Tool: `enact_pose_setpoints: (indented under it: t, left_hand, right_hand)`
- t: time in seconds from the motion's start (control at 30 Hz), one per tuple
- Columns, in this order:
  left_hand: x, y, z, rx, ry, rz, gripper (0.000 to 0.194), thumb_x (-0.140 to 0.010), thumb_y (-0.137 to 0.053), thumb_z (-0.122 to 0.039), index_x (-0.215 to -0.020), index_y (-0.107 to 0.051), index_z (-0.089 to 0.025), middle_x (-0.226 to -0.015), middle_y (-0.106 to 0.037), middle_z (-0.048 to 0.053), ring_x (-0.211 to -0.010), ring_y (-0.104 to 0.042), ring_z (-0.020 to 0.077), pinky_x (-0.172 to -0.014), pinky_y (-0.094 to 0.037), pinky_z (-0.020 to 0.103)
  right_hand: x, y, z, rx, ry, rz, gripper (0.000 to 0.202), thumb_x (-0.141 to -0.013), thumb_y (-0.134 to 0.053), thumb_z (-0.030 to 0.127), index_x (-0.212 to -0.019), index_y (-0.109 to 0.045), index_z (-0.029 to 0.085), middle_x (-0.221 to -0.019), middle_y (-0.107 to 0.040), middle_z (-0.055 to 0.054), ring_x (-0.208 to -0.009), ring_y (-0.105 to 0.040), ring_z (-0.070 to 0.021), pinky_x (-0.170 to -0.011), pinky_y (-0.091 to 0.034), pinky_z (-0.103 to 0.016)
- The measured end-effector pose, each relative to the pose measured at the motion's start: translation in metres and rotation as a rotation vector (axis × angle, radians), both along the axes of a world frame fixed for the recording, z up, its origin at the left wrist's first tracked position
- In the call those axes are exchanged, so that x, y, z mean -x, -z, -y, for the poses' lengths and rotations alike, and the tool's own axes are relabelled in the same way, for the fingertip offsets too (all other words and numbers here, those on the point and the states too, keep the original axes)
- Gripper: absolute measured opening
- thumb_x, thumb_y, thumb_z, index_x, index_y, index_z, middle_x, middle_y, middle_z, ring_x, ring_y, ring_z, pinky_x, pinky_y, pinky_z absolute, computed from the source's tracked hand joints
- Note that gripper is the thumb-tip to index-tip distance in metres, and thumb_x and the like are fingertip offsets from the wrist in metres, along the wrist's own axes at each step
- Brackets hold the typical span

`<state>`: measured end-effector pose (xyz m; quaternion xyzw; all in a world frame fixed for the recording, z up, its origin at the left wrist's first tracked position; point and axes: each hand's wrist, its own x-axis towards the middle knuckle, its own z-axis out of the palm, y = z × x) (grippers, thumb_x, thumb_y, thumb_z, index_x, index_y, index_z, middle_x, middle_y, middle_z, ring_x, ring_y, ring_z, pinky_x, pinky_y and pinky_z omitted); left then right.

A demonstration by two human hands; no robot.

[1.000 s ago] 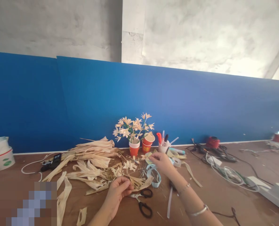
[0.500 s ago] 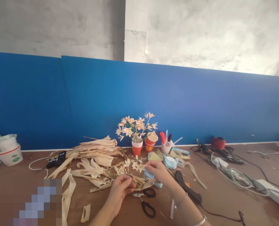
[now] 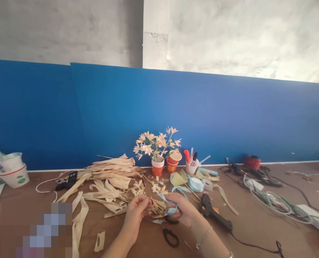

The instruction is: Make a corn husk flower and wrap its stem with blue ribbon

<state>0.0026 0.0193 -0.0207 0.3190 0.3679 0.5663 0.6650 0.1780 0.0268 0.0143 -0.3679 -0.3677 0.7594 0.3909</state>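
My left hand [image 3: 136, 218] is closed in a pinch above the dried husks, and what its fingertips hold is too small to make out. Close by on the right, my right hand [image 3: 183, 210] has its fingers curled round a light blue strip [image 3: 172, 210], which looks like ribbon or tape. Below and between the hands lie black-handled scissors [image 3: 170, 237], partly covered by my right hand. Small cream husk flowers [image 3: 159, 189] lie just beyond my fingers. A pile of dried corn husks [image 3: 113, 172] spreads to the left.
Farther back, a red paper cup [image 3: 157, 169] holds husk flowers [image 3: 151, 143], beside another red cup [image 3: 171, 167] and a white cup of pens [image 3: 191, 168]. A black glue gun [image 3: 215, 214] with a trailing cord lies right. Cables [image 3: 277, 208] cover the far right; a white bowl [image 3: 15, 177] stands left.
My right hand has moved down and slightly right, drawing the light blue strip along, its fingers now curled round it. My left hand has shifted slightly up and left, still pinched.
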Motion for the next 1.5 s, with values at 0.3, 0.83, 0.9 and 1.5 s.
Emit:
enact_pose_setpoints:
  t: [0.3, 0.83, 0.9, 1.5]
  left_hand:
    - [0.002, 0.001, 0.0, -0.055, -0.125, -0.178, 0.028, -0.058, -0.075, -0.038, -0.069, -0.062, -0.015, -0.094, -0.064, 0.004, -0.058, -0.06, 0.0104, -0.047, -0.043, 0.02]
    - [0.003, -0.001, 0.002, -0.013, -0.034, -0.085, 0.029, -0.055, -0.077, -0.035, -0.065, -0.058, -0.015, -0.06, -0.063, -0.001, -0.054, -0.057, 0.0109, -0.047, -0.044, 0.019]
    - [0.005, 0.002, 0.0, -0.009, -0.073, -0.107, 0.03, -0.054, -0.077, -0.036, -0.066, -0.058, -0.016, -0.059, -0.062, -0.001, -0.054, -0.057, 0.0115, -0.046, -0.044, 0.019]
    - [0.005, 0.005, -0.006, -0.041, -0.214, -0.343, 0.035, -0.056, -0.073, -0.045, -0.068, -0.061, -0.014, -0.103, -0.065, 0.013, -0.056, -0.064, 0.0154, -0.047, -0.048, 0.025]
  right_hand:
    - [0.013, 0.002, 0.008, 0.011, -0.016, -0.047, 0.032, -0.067, -0.069, 0.034, -0.064, -0.043, 0.016, -0.047, -0.033, 0.011, -0.035, -0.019, 0.001, -0.034, -0.006, -0.013]
    - [0.027, 0.021, 0.009, -0.334, 0.075, 0.669, 0.027, -0.081, -0.05, 0.039, -0.074, -0.061, 0.016, -0.05, -0.051, 0.005, -0.034, -0.035, -0.0046, -0.036, -0.026, -0.017]
    - [0.014, 0.017, 0.002, -0.491, 0.17, 1.1, 0.023, -0.082, -0.046, 0.029, -0.078, -0.065, 0.016, -0.062, -0.062, -0.001, -0.046, -0.052, -0.0102, -0.046, -0.037, -0.021]
    - [-0.054, 0.014, -0.05, -0.769, 0.221, 1.638, 0.029, -0.075, -0.047, 0.004, -0.093, -0.064, 0.02, -0.1, -0.056, -0.006, -0.082, -0.057, -0.0159, -0.067, -0.036, -0.024]
